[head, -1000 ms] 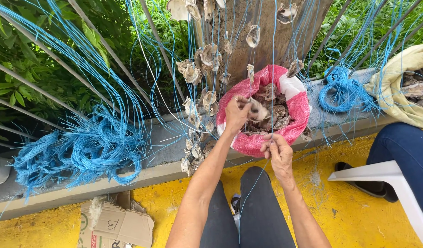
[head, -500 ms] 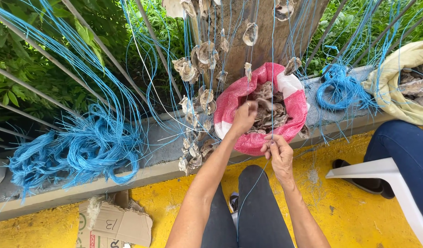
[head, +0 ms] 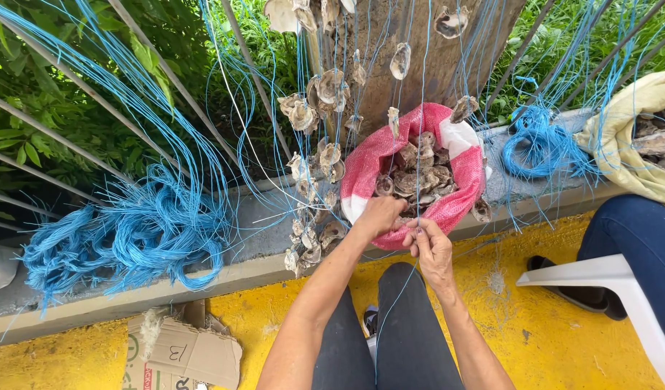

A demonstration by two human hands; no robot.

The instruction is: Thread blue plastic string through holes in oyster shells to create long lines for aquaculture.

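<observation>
The blue string (head: 421,108) hangs straight down in front of the red mesh sack (head: 368,162) of shells (head: 413,177), which stands on the concrete ledge (head: 245,238). The right hand (head: 431,249) pinches this string between closed fingertips. The left hand (head: 379,215) is curled at the sack's near rim; whether it holds something, I cannot tell.

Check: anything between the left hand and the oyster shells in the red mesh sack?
Nothing visible. The left hand rests on the near rim of the red mesh sack, whose mouth lies open over the oyster shells. The right hand pinches a blue string beside it.
</observation>
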